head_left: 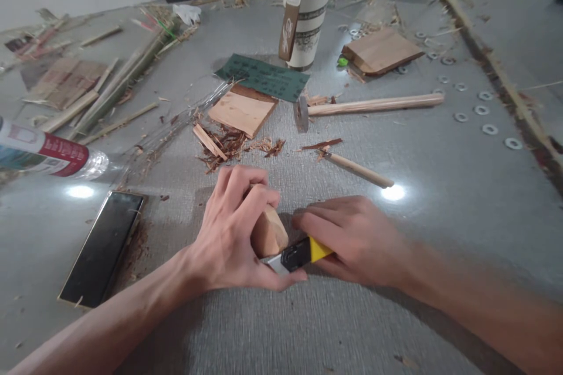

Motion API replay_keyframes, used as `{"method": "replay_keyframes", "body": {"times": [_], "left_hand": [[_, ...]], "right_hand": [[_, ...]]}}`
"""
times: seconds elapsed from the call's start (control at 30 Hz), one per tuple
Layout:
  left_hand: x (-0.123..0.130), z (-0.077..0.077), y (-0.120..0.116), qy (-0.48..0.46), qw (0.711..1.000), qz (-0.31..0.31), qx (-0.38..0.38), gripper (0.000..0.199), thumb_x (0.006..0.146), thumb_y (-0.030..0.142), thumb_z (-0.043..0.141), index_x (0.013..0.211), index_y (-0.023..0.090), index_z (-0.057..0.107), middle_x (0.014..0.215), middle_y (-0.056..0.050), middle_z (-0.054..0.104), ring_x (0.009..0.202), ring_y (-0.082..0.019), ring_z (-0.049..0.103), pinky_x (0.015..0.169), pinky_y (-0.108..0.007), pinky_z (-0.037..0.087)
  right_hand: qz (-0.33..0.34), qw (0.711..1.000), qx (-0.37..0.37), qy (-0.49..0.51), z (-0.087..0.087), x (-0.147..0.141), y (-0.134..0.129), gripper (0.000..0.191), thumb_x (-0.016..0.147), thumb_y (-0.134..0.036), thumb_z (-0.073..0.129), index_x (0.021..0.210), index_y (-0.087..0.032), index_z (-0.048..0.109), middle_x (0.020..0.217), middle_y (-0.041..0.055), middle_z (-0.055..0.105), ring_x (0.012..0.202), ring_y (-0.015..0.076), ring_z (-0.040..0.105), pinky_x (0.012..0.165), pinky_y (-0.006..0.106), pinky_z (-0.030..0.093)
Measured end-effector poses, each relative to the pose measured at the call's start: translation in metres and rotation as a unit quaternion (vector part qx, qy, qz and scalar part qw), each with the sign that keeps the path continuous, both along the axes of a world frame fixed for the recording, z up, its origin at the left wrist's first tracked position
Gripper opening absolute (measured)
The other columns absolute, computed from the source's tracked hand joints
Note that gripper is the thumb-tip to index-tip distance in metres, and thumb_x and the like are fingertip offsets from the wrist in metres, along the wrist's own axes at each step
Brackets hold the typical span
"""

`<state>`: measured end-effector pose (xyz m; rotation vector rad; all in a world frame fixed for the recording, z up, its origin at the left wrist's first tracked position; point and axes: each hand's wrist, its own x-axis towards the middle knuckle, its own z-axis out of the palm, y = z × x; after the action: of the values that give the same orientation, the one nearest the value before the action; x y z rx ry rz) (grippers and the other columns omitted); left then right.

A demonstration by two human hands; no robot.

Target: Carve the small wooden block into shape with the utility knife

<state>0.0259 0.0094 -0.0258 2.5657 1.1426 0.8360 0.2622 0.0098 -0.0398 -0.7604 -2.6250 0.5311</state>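
My left hand (233, 234) grips a small pale block of carved wood (268, 233) and presses it down on the grey mat (308, 328). My right hand (352, 237) holds a yellow and black utility knife (303, 253). Its blade end lies against the base of the wood block, under my left thumb. Both hands meet near the middle of the mat, close to me.
Wood shavings (229, 146) and a flat wood piece (241, 110) lie beyond my hands, with green sandpaper (264, 77), a hammer (365, 106) and a pointed dowel (358, 170). A phone (103, 246) and a bottle (48, 155) sit left; several washers (484, 111) right.
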Motion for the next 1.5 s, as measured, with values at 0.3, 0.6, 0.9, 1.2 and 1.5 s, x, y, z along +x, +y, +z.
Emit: {"method": "replay_keyframes", "body": {"times": [0.3,0.6,0.9,1.2,1.5], "left_hand": [[-0.0007,-0.0007,-0.0013,-0.018,1.000,0.003,-0.001,0.053,0.077,0.062,0.070,0.102,0.023,0.046,0.107,-0.011,0.051,0.097,-0.029,0.048,0.082,-0.049,0.045],[-0.0021,-0.0010,-0.0018,-0.010,1.000,0.017,-0.001,0.080,0.058,0.077,0.079,0.106,0.022,0.046,0.110,-0.012,0.050,0.098,-0.031,0.047,0.082,-0.052,0.046],[-0.0024,-0.0029,-0.0004,-0.022,0.999,0.031,0.006,0.062,0.075,0.074,0.069,0.101,0.022,0.047,0.108,-0.013,0.050,0.098,-0.033,0.048,0.081,-0.054,0.047],[-0.0023,0.0014,-0.0001,-0.031,0.998,0.038,0.029,0.045,0.088,0.064,0.061,0.097,0.022,0.046,0.100,-0.008,0.046,0.093,-0.029,0.048,0.080,-0.050,0.043],[-0.0005,-0.0009,-0.0009,-0.031,0.998,0.053,0.019,0.070,0.076,0.085,0.062,0.103,0.023,0.044,0.106,-0.011,0.046,0.095,-0.030,0.047,0.082,-0.055,0.048]], "right_hand": [[-0.030,0.999,0.018,-0.009,0.0030,0.0019,0.0012,0.021,0.105,-0.032,0.048,0.101,-0.016,0.060,0.079,0.0026,0.067,0.063,0.0174,0.059,0.058,0.034,0.032],[0.006,1.000,-0.001,-0.019,0.0030,0.0019,0.0020,0.025,0.107,-0.038,0.049,0.094,-0.018,0.057,0.079,0.0030,0.067,0.065,0.0181,0.060,0.060,0.034,0.034],[-0.033,0.998,0.026,-0.039,0.0060,0.0006,-0.0022,0.009,0.099,-0.024,0.049,0.096,-0.018,0.055,0.078,0.0023,0.066,0.062,0.0179,0.058,0.058,0.033,0.030],[-0.091,0.995,0.038,-0.023,0.0050,-0.0005,-0.0041,0.010,0.098,-0.024,0.048,0.098,-0.018,0.055,0.076,0.0025,0.067,0.060,0.0185,0.060,0.056,0.033,0.029],[-0.060,0.998,0.005,0.004,0.0031,0.0009,-0.0034,0.015,0.102,-0.028,0.048,0.096,-0.017,0.056,0.075,0.0011,0.065,0.059,0.0175,0.059,0.055,0.033,0.031]]}}
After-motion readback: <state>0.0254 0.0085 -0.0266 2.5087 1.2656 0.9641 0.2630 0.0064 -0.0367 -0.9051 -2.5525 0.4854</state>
